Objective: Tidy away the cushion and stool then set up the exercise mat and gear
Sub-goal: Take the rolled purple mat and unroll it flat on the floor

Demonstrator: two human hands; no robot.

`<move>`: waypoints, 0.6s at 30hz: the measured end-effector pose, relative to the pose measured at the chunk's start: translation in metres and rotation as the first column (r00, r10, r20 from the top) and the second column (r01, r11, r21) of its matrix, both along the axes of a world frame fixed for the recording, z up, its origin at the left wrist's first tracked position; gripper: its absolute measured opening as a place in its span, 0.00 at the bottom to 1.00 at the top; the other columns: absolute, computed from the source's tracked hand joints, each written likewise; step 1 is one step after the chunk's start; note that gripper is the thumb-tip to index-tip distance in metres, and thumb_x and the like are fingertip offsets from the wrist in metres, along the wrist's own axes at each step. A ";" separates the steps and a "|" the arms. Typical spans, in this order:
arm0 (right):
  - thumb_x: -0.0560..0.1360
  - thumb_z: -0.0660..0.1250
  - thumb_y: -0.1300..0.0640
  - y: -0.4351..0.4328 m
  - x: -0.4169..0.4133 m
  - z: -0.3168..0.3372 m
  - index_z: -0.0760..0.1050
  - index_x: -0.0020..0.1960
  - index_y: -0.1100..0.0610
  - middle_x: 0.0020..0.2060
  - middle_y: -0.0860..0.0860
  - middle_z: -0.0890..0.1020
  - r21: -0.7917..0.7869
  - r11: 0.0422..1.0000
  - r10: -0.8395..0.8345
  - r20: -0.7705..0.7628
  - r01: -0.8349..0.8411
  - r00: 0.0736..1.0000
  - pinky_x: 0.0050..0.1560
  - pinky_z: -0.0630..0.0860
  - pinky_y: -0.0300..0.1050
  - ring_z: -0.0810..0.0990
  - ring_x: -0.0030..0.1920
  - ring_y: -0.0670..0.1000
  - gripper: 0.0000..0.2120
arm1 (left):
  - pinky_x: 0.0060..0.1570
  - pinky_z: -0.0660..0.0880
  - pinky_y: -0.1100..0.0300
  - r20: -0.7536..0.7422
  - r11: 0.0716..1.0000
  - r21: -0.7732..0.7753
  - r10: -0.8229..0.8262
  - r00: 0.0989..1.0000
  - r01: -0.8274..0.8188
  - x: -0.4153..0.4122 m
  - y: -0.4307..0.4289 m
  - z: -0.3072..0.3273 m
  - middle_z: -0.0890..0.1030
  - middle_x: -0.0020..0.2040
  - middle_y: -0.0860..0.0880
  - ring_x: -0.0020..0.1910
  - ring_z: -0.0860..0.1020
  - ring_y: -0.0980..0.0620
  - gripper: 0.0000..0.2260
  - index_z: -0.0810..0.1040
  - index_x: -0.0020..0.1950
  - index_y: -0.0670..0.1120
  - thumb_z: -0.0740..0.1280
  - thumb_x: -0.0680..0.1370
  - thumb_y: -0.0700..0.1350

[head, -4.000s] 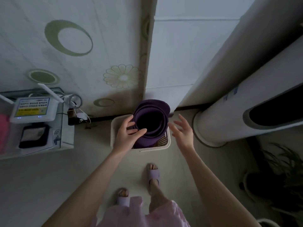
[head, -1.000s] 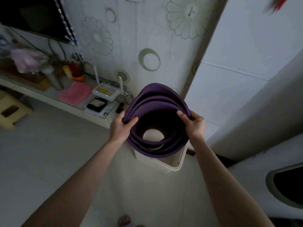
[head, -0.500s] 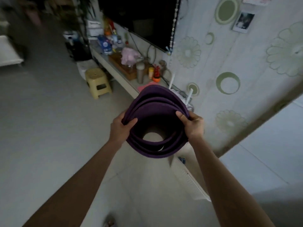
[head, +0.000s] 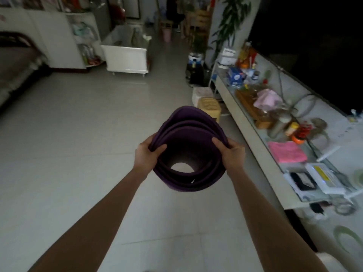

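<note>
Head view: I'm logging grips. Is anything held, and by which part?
The rolled purple exercise mat is held at its open end. The left hand grips the left rim and the right hand the right rim, thumbs inside the coil.

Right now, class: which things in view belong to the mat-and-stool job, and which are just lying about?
Job: rolled purple foam mat, gripped by left hand and right hand; small yellow plastic stool on the floor.
Lying about: folded pink cloth, white router, blue box, all on the long glass shelf.
</note>
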State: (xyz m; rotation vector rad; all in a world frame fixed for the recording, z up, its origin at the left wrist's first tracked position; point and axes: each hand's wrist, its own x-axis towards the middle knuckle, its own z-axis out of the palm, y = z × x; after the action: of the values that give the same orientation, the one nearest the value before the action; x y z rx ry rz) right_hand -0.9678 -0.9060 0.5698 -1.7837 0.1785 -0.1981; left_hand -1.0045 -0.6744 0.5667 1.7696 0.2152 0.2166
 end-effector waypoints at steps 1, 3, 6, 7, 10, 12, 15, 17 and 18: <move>0.71 0.74 0.53 0.027 0.013 -0.002 0.83 0.49 0.53 0.39 0.47 0.85 0.003 0.999 0.033 0.013 -0.033 0.999 0.51 0.80 0.53 0.84 0.43 0.51 0.08 | 0.55 0.75 0.59 0.002 1.000 0.009 0.025 1.000 -0.025 0.007 0.026 0.000 0.81 0.50 0.53 0.51 0.79 0.52 0.17 0.76 0.63 0.47 0.70 0.75 0.41; 0.71 0.73 0.51 0.076 0.038 -0.005 0.83 0.50 0.51 0.41 0.48 0.85 0.001 0.996 0.088 0.025 -0.089 0.996 0.51 0.80 0.53 0.84 0.44 0.50 0.09 | 0.55 0.75 0.58 0.006 0.997 0.021 0.075 0.997 -0.075 0.020 0.074 -0.001 0.81 0.51 0.52 0.51 0.79 0.51 0.17 0.76 0.64 0.47 0.69 0.75 0.41; 0.71 0.73 0.51 0.137 0.067 -0.008 0.83 0.49 0.50 0.40 0.48 0.85 0.019 0.990 0.139 0.042 -0.140 0.989 0.51 0.80 0.50 0.83 0.44 0.50 0.07 | 0.54 0.75 0.58 -0.002 0.990 0.029 0.136 0.991 -0.136 0.030 0.129 0.000 0.81 0.51 0.51 0.50 0.79 0.51 0.16 0.75 0.63 0.47 0.69 0.75 0.41; 0.71 0.73 0.51 0.166 0.079 -0.008 0.83 0.48 0.49 0.40 0.48 0.85 0.028 0.984 0.173 0.036 -0.174 0.984 0.50 0.79 0.48 0.83 0.44 0.50 0.06 | 0.54 0.76 0.58 -0.005 0.985 0.022 0.173 0.985 -0.173 0.036 0.156 -0.002 0.81 0.51 0.51 0.50 0.79 0.51 0.16 0.76 0.63 0.47 0.69 0.75 0.41; 0.70 0.74 0.53 0.234 0.112 -0.009 0.83 0.46 0.50 0.38 0.48 0.85 0.033 0.965 0.258 0.039 -0.260 0.965 0.47 0.80 0.45 0.83 0.42 0.50 0.05 | 0.52 0.75 0.58 -0.016 0.965 0.012 0.261 0.965 -0.261 0.050 0.216 -0.004 0.80 0.50 0.50 0.49 0.78 0.51 0.16 0.75 0.63 0.46 0.69 0.75 0.41; 0.70 0.74 0.54 0.280 0.136 -0.014 0.83 0.45 0.53 0.37 0.49 0.85 0.032 0.953 0.299 0.045 -0.301 0.953 0.44 0.79 0.43 0.82 0.40 0.49 0.05 | 0.52 0.75 0.58 -0.027 0.951 0.011 0.310 0.950 -0.310 0.062 0.257 -0.008 0.80 0.51 0.49 0.50 0.78 0.50 0.16 0.75 0.63 0.46 0.69 0.76 0.41; 0.70 0.75 0.54 0.350 0.175 -0.025 0.84 0.46 0.57 0.37 0.50 0.84 0.027 0.934 0.356 0.020 -0.356 0.934 0.41 0.76 0.40 0.80 0.37 0.46 0.08 | 0.52 0.76 0.57 -0.045 0.925 0.015 0.380 0.924 -0.380 0.087 0.319 -0.018 0.80 0.51 0.49 0.51 0.79 0.49 0.16 0.75 0.63 0.45 0.69 0.76 0.41; 0.69 0.75 0.53 0.371 0.190 -0.030 0.84 0.47 0.56 0.37 0.49 0.84 0.037 0.934 0.355 0.020 -0.355 0.935 0.41 0.75 0.40 0.80 0.37 0.46 0.09 | 0.54 0.76 0.55 -0.055 0.921 0.007 0.390 0.919 -0.390 0.095 0.337 -0.019 0.81 0.51 0.49 0.51 0.79 0.49 0.16 0.76 0.63 0.46 0.69 0.75 0.41; 0.69 0.75 0.53 0.387 0.200 -0.034 0.84 0.47 0.57 0.36 0.48 0.84 0.050 0.927 0.372 0.017 -0.372 0.928 0.41 0.75 0.39 0.80 0.36 0.46 0.09 | 0.54 0.77 0.54 -0.061 0.917 0.006 0.399 0.915 -0.400 0.102 0.350 -0.021 0.81 0.51 0.49 0.51 0.79 0.49 0.16 0.76 0.62 0.46 0.69 0.75 0.41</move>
State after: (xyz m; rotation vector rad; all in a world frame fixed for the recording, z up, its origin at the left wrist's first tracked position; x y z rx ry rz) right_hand -0.7679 -0.5191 0.5359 -1.7292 -0.1613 0.0733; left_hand -0.9026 -0.3241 0.5457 1.7121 0.6245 0.4551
